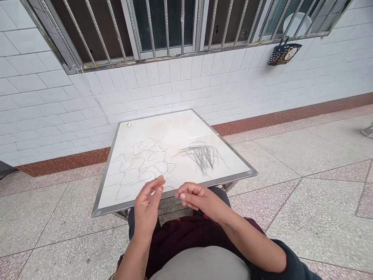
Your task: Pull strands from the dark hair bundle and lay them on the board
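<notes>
In front of my lap, my right hand (pixel 194 195) pinches a thin dark wire (pixel 170 187) between thumb and forefinger. The wire arches across to my left hand (pixel 148 200), whose thumb and fingertips close on its other end; the exact contact there is hard to see. Both hands are just over the near edge of a white table (pixel 163 122) with a grey rim. Beyond my left hand, several bent, zigzag wires (pixel 142 159) lie spread out on the tabletop. A heap of straighter wires (pixel 202 155) lies on the right, past my right hand.
A small red-and-white object (pixel 129 125) sits at the table's far left corner. The table stands against a white tiled wall (pixel 180 85) below a barred window (pixel 166 27). A dark patterned bag (pixel 284 53) hangs from the bars. Speckled tile floor (pixel 326 206) surrounds the table.
</notes>
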`<state>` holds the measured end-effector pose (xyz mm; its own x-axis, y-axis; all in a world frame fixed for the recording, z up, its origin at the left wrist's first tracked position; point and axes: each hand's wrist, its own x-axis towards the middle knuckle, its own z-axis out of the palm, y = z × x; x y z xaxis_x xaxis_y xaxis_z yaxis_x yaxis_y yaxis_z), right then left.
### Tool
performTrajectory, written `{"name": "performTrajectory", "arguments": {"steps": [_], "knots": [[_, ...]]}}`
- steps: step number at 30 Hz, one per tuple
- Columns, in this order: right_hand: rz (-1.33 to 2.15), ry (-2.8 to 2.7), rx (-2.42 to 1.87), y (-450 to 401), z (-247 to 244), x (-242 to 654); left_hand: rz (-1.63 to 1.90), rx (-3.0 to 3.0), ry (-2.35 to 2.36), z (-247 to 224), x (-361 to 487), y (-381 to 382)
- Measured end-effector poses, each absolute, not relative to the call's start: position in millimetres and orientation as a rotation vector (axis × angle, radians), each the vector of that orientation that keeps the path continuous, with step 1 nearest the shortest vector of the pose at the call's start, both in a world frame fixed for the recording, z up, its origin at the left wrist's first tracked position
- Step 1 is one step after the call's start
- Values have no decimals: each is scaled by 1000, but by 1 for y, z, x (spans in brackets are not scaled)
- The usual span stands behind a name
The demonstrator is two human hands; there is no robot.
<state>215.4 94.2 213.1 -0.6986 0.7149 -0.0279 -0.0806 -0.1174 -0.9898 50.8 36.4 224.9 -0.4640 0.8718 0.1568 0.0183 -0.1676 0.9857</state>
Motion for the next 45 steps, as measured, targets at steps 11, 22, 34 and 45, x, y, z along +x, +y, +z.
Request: {"name": "performTrajectory", "arguments": {"steps": [11,22,34,45], "knots": [[2314,-1101,-650,95,204,210,1558,940,1415,210,48,40],[2546,-803,-551,100,192,215,1429,704,1143,212,29,41],[2670,-519,-456,97,186,206,1485,622,985,170,54,42],[2608,-738,-535,93,176,198,1628,608,1131,184,63,36]]}}
